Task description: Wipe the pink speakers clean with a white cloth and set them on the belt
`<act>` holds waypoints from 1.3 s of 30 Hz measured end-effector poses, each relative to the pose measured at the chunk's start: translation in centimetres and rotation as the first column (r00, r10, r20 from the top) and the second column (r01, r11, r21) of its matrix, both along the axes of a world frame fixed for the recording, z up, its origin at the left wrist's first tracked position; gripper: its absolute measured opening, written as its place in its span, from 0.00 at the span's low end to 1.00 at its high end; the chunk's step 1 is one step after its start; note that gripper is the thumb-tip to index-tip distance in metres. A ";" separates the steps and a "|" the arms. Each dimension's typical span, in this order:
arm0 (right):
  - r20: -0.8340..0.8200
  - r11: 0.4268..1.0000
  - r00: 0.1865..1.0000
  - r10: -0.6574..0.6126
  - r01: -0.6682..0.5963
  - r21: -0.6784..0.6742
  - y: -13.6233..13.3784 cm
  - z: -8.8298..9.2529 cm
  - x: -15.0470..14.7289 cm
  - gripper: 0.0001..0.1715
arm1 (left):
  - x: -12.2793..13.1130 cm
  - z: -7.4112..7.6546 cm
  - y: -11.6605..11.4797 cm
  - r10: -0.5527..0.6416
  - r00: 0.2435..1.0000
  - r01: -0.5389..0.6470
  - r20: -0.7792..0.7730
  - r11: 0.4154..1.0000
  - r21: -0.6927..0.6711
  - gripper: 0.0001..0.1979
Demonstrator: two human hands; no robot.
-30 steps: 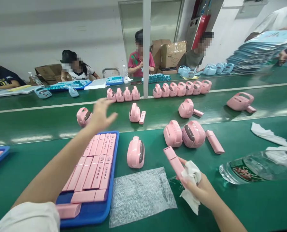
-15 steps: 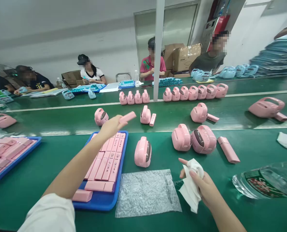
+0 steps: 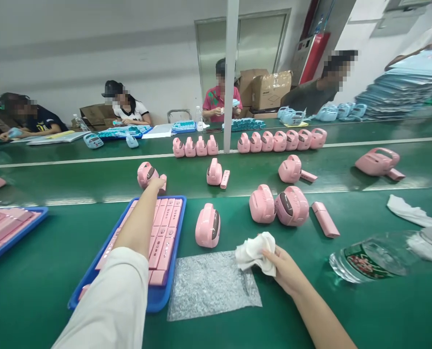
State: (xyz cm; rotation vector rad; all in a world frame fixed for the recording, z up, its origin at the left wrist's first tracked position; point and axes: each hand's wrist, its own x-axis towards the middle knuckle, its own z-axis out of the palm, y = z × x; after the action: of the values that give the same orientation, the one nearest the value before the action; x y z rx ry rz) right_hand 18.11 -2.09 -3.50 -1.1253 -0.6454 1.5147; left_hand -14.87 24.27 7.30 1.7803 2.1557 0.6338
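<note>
My left hand (image 3: pixel 155 183) reaches over the blue tray (image 3: pixel 182 213) to the belt beyond it. Its fingers are closed on a pink bar (image 3: pixel 163 185), partly hidden, beside a pink handled device (image 3: pixel 145 173) with a dark window. Several pink bars (image 3: pixel 165 230) lie in rows in the tray, some covered by my forearm. My right hand (image 3: pixel 279 266) grips a crumpled white cloth (image 3: pixel 255 252) above the right edge of a bubble-wrap sheet (image 3: pixel 212 286). Another pink device (image 3: pixel 208 227) stands just behind that sheet.
Two pink devices (image 3: pixel 262 204) and a loose pink bar (image 3: pixel 325 219) are at centre right. A large water bottle (image 3: pixel 368 259) lies on its side at the right. Another tray of pink parts (image 3: pixel 8 223) is at left. Several people sit across the belt, behind a white post (image 3: pixel 231 72).
My left hand has lowered leftward with the pink bar to the belt beside the far-left device. My right hand has moved the cloth left over the bubble wrap; the view has shifted slightly.
</note>
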 end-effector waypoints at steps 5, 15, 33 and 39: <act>-0.164 0.995 0.986 -0.030 0.013 -0.104 0.2 0.5 0.4 0.27 | 1.7 1.1 -2.7 -0.116 0.992 0.113 -0.049 0.992 -0.063 0.24; -0.166 0.989 0.983 -0.076 0.054 -0.136 0.0 -0.2 0.5 0.20 | 9.8 -2.1 -19.6 -0.498 0.866 0.500 0.041 0.859 -0.111 0.40; 0.688 0.513 0.557 -0.465 -0.464 0.722 -0.8 0.2 -7.9 0.25 | 12.9 -5.8 -22.9 -0.420 0.603 0.302 0.679 0.907 0.293 0.20; 0.676 0.463 0.467 -0.569 -0.498 0.734 -0.1 0.0 -6.4 0.26 | 13.1 -6.0 -22.8 -0.362 0.528 0.255 0.768 0.930 0.264 0.31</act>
State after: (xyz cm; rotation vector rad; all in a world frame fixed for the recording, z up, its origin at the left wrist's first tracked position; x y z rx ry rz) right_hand 11.69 -2.17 -3.53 -0.9182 -1.9000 0.0876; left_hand -1.82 1.48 1.34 1.4224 1.1475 1.2049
